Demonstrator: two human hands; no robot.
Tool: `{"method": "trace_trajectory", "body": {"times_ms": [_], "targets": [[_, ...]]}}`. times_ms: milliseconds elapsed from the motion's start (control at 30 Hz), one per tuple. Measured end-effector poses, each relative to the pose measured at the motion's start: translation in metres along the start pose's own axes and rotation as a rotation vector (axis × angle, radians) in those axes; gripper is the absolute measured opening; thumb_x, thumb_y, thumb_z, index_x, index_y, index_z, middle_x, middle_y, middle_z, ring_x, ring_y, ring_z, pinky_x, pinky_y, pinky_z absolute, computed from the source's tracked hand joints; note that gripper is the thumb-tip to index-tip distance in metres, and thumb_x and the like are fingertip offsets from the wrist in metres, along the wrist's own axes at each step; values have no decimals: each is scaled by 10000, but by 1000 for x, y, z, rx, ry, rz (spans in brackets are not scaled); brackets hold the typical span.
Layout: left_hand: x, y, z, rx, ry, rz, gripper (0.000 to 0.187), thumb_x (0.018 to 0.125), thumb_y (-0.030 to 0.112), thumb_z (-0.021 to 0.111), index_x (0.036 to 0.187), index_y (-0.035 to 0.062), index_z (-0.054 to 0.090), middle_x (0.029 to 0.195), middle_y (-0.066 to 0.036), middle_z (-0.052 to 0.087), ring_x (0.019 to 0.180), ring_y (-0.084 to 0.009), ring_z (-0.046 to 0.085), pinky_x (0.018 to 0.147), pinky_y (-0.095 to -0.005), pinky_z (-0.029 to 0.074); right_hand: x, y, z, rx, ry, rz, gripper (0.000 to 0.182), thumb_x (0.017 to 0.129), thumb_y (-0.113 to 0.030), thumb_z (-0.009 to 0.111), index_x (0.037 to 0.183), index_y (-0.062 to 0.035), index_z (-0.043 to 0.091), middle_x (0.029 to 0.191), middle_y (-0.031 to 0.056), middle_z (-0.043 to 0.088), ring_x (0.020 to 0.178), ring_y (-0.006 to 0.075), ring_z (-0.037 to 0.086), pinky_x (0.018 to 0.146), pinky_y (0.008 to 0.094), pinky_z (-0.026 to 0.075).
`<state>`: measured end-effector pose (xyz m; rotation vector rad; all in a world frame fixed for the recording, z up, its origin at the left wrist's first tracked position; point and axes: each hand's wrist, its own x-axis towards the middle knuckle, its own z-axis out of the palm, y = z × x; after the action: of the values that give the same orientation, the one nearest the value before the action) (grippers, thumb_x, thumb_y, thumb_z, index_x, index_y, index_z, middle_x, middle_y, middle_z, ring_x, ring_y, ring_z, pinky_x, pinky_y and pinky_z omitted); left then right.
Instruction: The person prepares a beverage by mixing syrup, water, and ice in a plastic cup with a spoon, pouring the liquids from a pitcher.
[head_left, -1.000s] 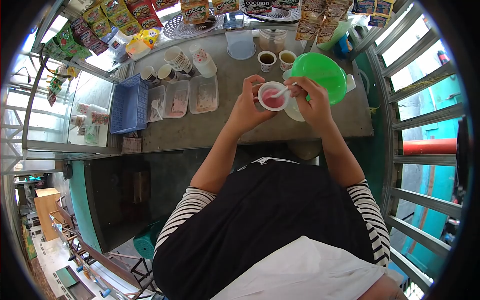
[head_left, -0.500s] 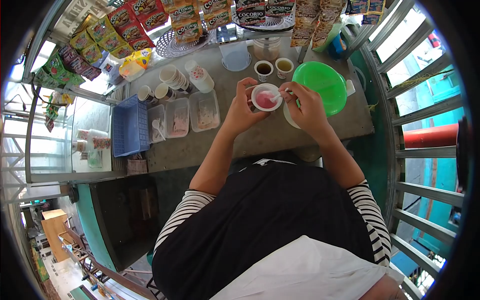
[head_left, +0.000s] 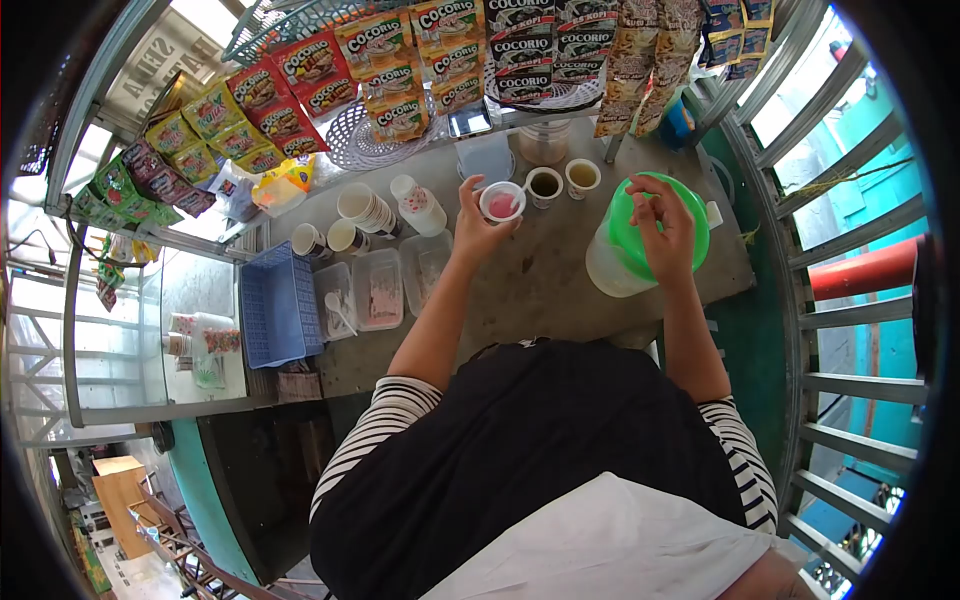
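Raised over the counter, my left hand (head_left: pixel 483 225) is closed round a small white paper cup (head_left: pixel 487 214). Inside the cup is pink powder (head_left: pixel 501 206). My right hand (head_left: pixel 668 232) is over the round green lid (head_left: pixel 687 262) of a clear plastic container (head_left: pixel 612 268). Its fingers are curled in at the middle of the lid, and I cannot tell what they grip. Just right of the held cup stand a paper cup of dark liquid (head_left: pixel 544 186) and another of yellowish-green liquid (head_left: pixel 582 178).
Left on the counter (head_left: pixel 520 290) are stacked paper cups (head_left: pixel 362 208), open plastic boxes (head_left: pixel 380 292) and a blue basket (head_left: pixel 280 305). A spoon (head_left: pixel 340 312) lies in one box. Drink sachets (head_left: pixel 385 80) hang along the front. A phone (head_left: pixel 469 122) stands beyond the counter's far edge.
My right hand has left the white spoon at the cup and moved right, over the green lid. The left hand has shifted left with the cup. The camera view has tilted up.
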<state>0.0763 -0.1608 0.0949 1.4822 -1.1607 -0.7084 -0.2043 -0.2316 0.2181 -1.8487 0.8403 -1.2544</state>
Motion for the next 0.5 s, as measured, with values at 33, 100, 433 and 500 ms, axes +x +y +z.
{"method": "trace_trajectory", "body": {"times_ms": [33, 100, 433, 500], "targets": [[5, -14, 2, 24, 71, 13, 975, 672, 185, 895, 1419, 117, 272, 1223, -172, 621, 1113, -259, 645, 931, -367, 521, -1, 1, 0, -11, 5, -19, 216, 936, -92, 648, 1147, -72, 689, 948, 32, 700, 671, 61, 565, 572, 224, 418], [15, -36, 7, 43, 133, 16, 966, 661, 196, 895, 1418, 130, 298, 1188, -172, 647, 1099, -285, 659, 919, -377, 524, -1, 0, 1, -22, 17, -14, 197, 936, -85, 646, 1125, -71, 696, 939, 31, 700, 672, 58, 563, 576, 222, 415], [30, -93, 33, 82, 193, -13, 981, 678, 175, 880, 1483, 116, 323, 1205, -173, 653, 1106, -303, 662, 943, -381, 518, -6, -11, 1, -198, 27, -120, 148, 908, -14, 641, 1033, -53, 710, 875, 58, 699, 664, 101, 571, 586, 246, 427], [27, -98, 36, 38, 196, -16, 983, 683, 167, 877, 1491, 115, 320, 1193, -171, 661, 1098, -295, 668, 934, -371, 525, -6, -21, 4, -255, 24, -198, 144, 898, -1, 639, 1014, -46, 713, 875, 71, 699, 658, 112, 573, 586, 260, 437]]}}
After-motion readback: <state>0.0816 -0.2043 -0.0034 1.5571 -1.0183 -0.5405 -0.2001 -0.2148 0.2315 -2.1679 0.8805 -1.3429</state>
